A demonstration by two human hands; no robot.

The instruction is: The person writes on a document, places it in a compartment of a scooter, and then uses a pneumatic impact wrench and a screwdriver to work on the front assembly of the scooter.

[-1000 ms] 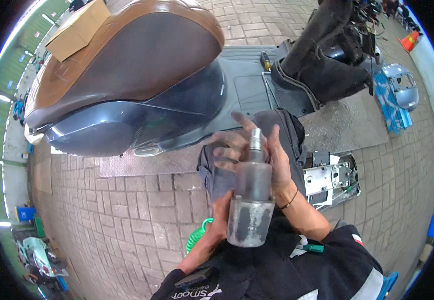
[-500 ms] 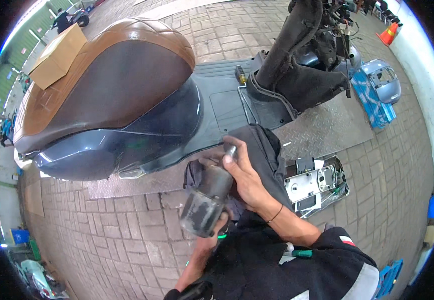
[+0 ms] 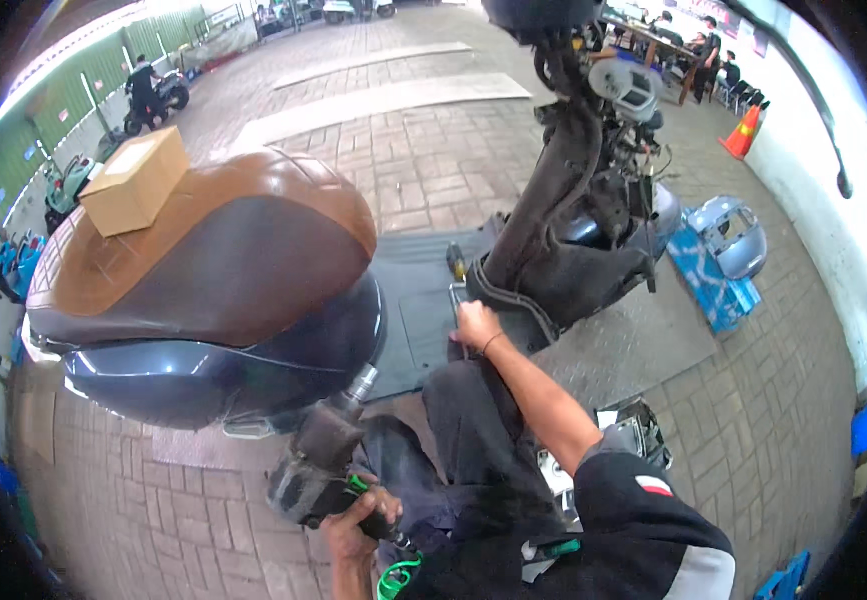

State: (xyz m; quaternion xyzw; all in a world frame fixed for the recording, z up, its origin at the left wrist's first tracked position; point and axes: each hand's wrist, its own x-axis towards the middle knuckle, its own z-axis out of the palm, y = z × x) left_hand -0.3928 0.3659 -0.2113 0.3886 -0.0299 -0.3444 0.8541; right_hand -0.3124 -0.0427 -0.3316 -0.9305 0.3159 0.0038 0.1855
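My left hand [image 3: 364, 520] is wrapped round the handle of a dark, worn air impact wrench [image 3: 316, 462]. A silver socket [image 3: 362, 383] on its nose points up toward the scooter's side, and a green coiled air hose [image 3: 399, 577] hangs below the handle. My right hand [image 3: 478, 328] is closed on a bent metal rod tool [image 3: 458, 292] lying on the scooter's grey footboard [image 3: 409, 310]. Most of the rod is hidden under my fingers. Just beyond it lies a screwdriver with a yellow and black handle [image 3: 457, 262].
The scooter's brown seat [image 3: 254, 240] bears a cardboard box [image 3: 137, 183]; its stripped front [image 3: 554, 220] stands at right. Metal parts [image 3: 639, 435] lie beside my right arm. Farther right, a grey-blue panel [image 3: 732, 238] rests near a blue patterned piece [image 3: 709, 265]. A traffic cone [image 3: 742, 132] stands by the wall.
My right hand has left the socket and reached forward onto the bent rod. My left hand has lowered the impact wrench to the left, its nose now upward. The view has tilted up.
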